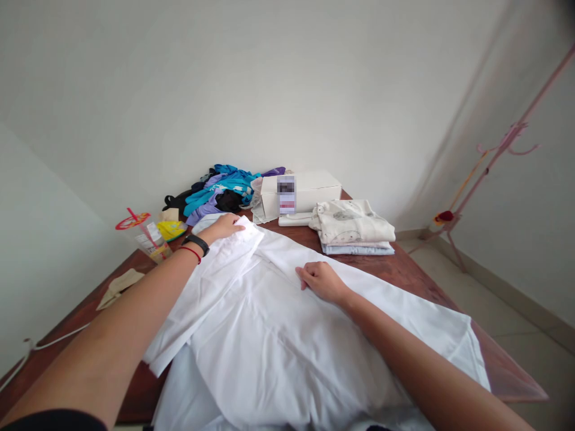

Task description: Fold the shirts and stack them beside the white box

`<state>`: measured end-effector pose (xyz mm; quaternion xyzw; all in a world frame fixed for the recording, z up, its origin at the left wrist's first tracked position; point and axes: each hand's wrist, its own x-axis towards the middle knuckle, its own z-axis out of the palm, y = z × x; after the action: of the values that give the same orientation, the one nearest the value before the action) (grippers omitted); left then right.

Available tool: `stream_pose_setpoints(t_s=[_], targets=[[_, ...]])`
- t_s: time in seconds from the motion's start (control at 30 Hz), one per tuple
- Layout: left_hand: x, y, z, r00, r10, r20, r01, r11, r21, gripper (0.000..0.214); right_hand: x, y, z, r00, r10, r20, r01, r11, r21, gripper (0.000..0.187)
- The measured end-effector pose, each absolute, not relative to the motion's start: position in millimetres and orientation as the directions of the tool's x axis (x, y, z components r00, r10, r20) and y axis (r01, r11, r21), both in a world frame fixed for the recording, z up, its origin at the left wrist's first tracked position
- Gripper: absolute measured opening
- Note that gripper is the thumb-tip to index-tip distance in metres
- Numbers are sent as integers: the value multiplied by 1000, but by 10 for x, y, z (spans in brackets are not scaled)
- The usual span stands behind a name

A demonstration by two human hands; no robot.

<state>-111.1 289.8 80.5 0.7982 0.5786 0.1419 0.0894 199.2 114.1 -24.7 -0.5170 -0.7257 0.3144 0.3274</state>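
Observation:
A white shirt (269,335) lies spread over the table, with its wide sleeve reaching toward the right edge and its near part hanging toward me. At the shirt's far end, my left hand (227,226) is closed on a folded part of the cloth that looks like the collar. My right hand (324,282) rests on the middle of the shirt, its fingers curled in and pinching the fabric; the fingertips are partly hidden. Creases run across the cloth between my hands.
A reddish-brown wooden table (417,281) stands against the wall. On it are folded clothes (354,224), a white box (309,194), a heap of blue and purple clothes (224,191), a plastic cup with straw (150,239) and a yellow packet (171,230). A pink coat stand (489,161) is at right.

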Motion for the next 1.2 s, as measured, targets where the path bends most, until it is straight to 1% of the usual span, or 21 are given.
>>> stream_pose_setpoints(t_s=[0.1, 0.2, 0.27, 0.4, 0.47, 0.57, 0.67, 0.7, 0.8, 0.9, 1.03, 1.1, 1.2], targets=[[-1142, 3020, 970, 337, 932, 134, 905, -360, 228, 30, 1993, 1144, -239, -257, 955, 150, 545, 271, -793, 55], [-1166, 3134, 967, 341, 933, 119, 919, -357, 169, 33, 1995, 1139, -230, -258, 954, 150, 545, 273, -793, 55], [-1172, 3163, 832, 321, 942, 95, 934, -331, 132, 37, 1995, 1133, -220, -255, 956, 145, 549, 267, -792, 55], [-1160, 3096, 416, 252, 963, 92, 965, -257, 48, 64, 1992, 1125, -203, -252, 958, 135, 557, 258, -789, 55], [-1148, 3037, 254, 231, 967, 113, 972, -233, 12, 69, 1993, 1126, -201, -257, 957, 136, 554, 261, -790, 55], [-1131, 2952, 150, 250, 955, 162, 968, -241, -71, 70, 1995, 1129, -202, -260, 955, 139, 554, 265, -789, 54], [-1131, 2821, 162, 337, 924, 180, 937, -311, -161, 65, 1998, 1128, -205, -261, 955, 140, 553, 267, -790, 54], [-1138, 2750, 175, 376, 913, 158, 922, -352, -165, 63, 1998, 1127, -207, -263, 955, 141, 552, 269, -790, 54], [-1205, 2435, 208, 477, 878, 37, 875, -470, -117, 58, 1998, 1125, -213, -263, 954, 144, 552, 271, -789, 54], [-1374, 1988, 238, 514, 856, -55, 854, -517, -65, 57, 2000, 1131, -225, -265, 952, 152, 550, 279, -787, 54], [-1782, 1287, 257, 549, 819, -167, 835, -543, 84, 56, 2007, 1136, -255, -268, 947, 180, 551, 303, -777, 55], [-2023, 921, 225, 561, 813, -157, 828, -556, 78, 58, 2004, 1131, -277, -265, 941, 210, 563, 328, -759, 57], [-2335, 416, 118, 589, 804, -78, 807, -590, 18, 67, 1980, 1117, -303, -267, 934, 238, 617, 356, -702, 59]])
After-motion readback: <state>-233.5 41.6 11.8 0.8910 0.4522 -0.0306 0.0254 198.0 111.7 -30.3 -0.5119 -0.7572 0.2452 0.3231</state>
